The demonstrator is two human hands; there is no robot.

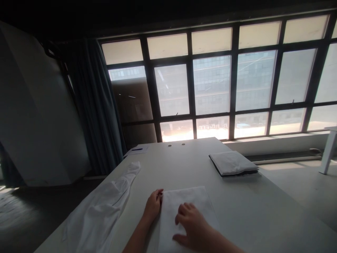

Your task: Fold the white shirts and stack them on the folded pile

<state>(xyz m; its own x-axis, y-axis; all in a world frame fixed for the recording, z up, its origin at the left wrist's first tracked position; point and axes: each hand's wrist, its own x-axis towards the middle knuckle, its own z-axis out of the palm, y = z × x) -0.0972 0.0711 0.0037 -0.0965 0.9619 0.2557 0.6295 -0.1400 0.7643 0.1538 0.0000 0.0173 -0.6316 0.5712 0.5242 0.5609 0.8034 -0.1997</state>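
A folded white cloth (168, 225) lies flat on the white table (168, 165) in front of me. My left hand (153, 203) rests along the cloth's left edge, its fingers close together and fairly straight, touching the edge near the far corner. Over the middle of the cloth is my right hand (191, 223), palm down, fingers slightly bent and thumb spread apart, with nothing in its grasp. To the left a loose, rumpled white garment (102, 203) stretches along the table's side.
A folded stack of white cloth (233, 163) with a dark layer beneath sits at the right. At the far left corner lie paper and a dark pen (137, 149). Two round holes pierce the table's far end. Beyond are a blue curtain (92, 105) and windows.
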